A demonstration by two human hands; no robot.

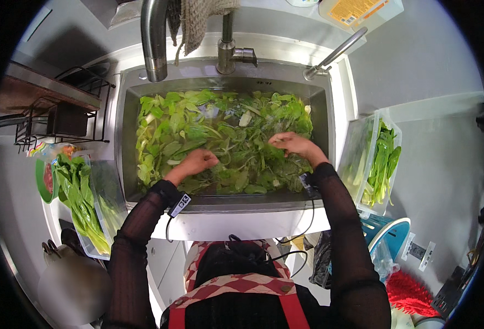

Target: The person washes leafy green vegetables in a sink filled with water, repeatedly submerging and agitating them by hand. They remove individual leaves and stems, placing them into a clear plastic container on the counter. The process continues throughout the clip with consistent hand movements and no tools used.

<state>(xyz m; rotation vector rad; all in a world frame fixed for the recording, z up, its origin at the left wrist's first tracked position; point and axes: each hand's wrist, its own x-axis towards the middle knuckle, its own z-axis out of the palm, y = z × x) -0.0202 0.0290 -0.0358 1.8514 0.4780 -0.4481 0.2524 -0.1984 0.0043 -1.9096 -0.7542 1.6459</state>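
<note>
A steel sink (225,202) is filled with water and floating leafy greens (176,119). My left hand (198,161) is over the lower middle of the greens, its fingers curled at the leaves; whether it grips any cannot be told. Farther right, my right hand (293,144) touches dark feathery greens, fingers bent and partly hidden; its hold is unclear. A pale stem piece (245,119) floats between and beyond the hands. Both wrists have black cuffs with a small cabled device attached.
Clear plastic bins with long-stemmed greens stand left (79,189) and right (384,164) of the sink. A faucet (226,55), a thick spout (155,49) and a slim tap (336,53) rise behind it. A black wire rack (102,107) and a green bowl (40,181) are at left.
</note>
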